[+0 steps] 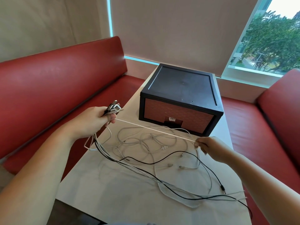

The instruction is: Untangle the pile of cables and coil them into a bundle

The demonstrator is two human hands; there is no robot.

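Left hand (95,120) raised left of box (180,98), grip closed round plugs (113,108), right hand (209,146) before box, grip pinching taut white cable (155,130), cables (164,147) on worktop (113,200).

I seem to be working in a café or canteen booth. A white table (113,192) stands between a red padded bench (56,82) on my left and a second red bench (276,119) on my right. Beige roller blinds (178,30) cover most of the window (259,60). Trees (272,34) and a road show below outside.
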